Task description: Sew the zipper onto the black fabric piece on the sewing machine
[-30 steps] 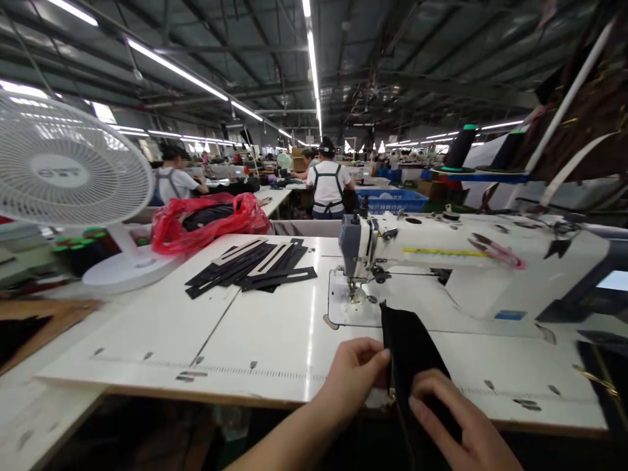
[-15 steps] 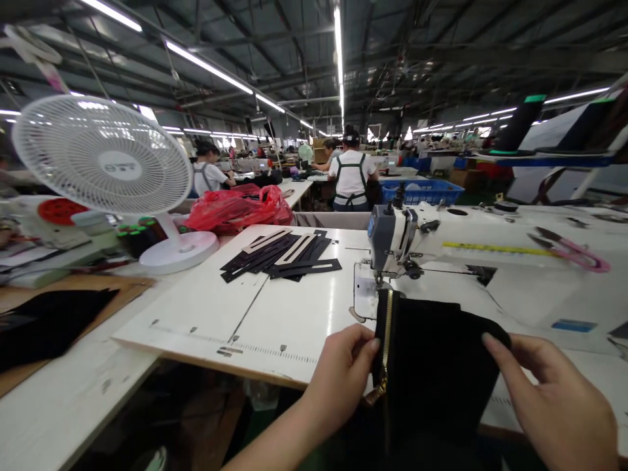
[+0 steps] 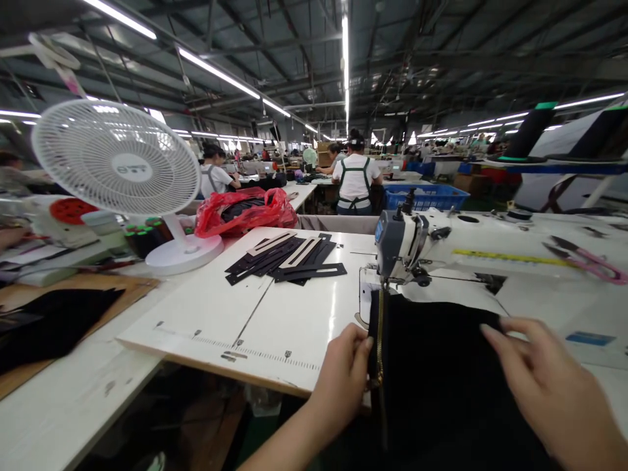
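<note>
A black fabric piece point(image 3: 436, 366) with a gold zipper point(image 3: 380, 333) along its left side lies in front of the sewing machine point(image 3: 400, 245). Its upper left corner reaches the needle area. My left hand point(image 3: 346, 369) is closed on the zipper edge, thumb on top, near the gold zipper pull. With thumb and fingers, my right hand point(image 3: 540, 373) pinches the upper right corner of the fabric. The lower part of the fabric hangs toward me and blends into dark shadow.
Black slotted strips point(image 3: 289, 258) are piled on the white table point(image 3: 196, 314). Behind them sits a red plastic bag point(image 3: 245, 212); a white fan point(image 3: 118, 160) stands at left. Pink-handled scissors point(image 3: 589, 261) and a yellow tape point(image 3: 510, 256) rest on the machine. People work farther back.
The fabric's top edge has moved left and up to the needle area, its right side now spread flatter. Both hands stay on it, and the view has shifted slightly.
</note>
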{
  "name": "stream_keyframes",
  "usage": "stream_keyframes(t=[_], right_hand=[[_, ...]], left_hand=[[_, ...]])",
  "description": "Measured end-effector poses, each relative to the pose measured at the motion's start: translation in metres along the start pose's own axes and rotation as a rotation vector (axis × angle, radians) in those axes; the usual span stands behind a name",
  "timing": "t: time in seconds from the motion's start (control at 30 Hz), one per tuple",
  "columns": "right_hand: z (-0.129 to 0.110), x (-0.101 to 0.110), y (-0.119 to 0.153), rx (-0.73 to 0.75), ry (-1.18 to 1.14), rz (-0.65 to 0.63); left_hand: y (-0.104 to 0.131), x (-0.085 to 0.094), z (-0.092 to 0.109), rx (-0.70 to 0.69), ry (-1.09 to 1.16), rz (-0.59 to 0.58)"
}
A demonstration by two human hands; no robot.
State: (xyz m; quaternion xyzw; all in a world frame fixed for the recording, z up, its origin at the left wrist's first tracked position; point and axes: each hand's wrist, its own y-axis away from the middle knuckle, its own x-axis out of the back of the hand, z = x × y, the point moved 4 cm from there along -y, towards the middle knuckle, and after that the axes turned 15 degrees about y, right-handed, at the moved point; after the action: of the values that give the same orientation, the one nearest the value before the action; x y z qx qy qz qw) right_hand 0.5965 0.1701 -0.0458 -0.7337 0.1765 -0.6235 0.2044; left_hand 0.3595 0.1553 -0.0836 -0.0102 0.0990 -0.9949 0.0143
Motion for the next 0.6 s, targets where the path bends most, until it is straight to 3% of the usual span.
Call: stream_keyframes(t=[0.03, 0.1, 0.17, 0.2, 0.27, 0.33, 0.4, 0.5, 0.6], right_hand=[[0.000, -0.003, -0.010, 0.066, 0.084, -0.024], [-0.006, 0.001, -0.027, 0.163, 0.163, 0.068], [-0.022, 0.013, -0.035, 0.286, 0.043, 0.160], [-0.033, 0.019, -0.036, 0.372, -0.079, 0.133], [-0.056, 0.026, -0.037, 0.517, -0.259, -0.093], [-0.070, 0.031, -0.037, 0.531, -0.333, -0.291], [-0.073, 0.036, -0.042, 0.505, -0.318, -0.298], [-0.076, 0.034, -0.052, 0.641, -0.147, -0.047], [-0.086, 0.001, -0.058, 0.858, 0.064, 0.126]], left_hand=[[0.000, 0.000, 0.002, 0.007, 0.038, -0.030], [0.002, -0.003, 0.010, 0.001, 0.058, -0.110], [0.007, -0.009, 0.022, -0.011, 0.021, -0.203], [0.010, -0.014, 0.029, -0.016, 0.003, -0.255], [0.016, -0.020, 0.040, -0.014, 0.008, -0.321], [0.024, -0.024, 0.041, 0.047, 0.138, -0.344], [0.033, -0.028, 0.026, 0.184, 0.372, -0.381], [0.052, -0.037, -0.013, 0.420, 0.642, -0.416], [0.066, -0.036, -0.045, 0.495, 0.615, -0.270]])
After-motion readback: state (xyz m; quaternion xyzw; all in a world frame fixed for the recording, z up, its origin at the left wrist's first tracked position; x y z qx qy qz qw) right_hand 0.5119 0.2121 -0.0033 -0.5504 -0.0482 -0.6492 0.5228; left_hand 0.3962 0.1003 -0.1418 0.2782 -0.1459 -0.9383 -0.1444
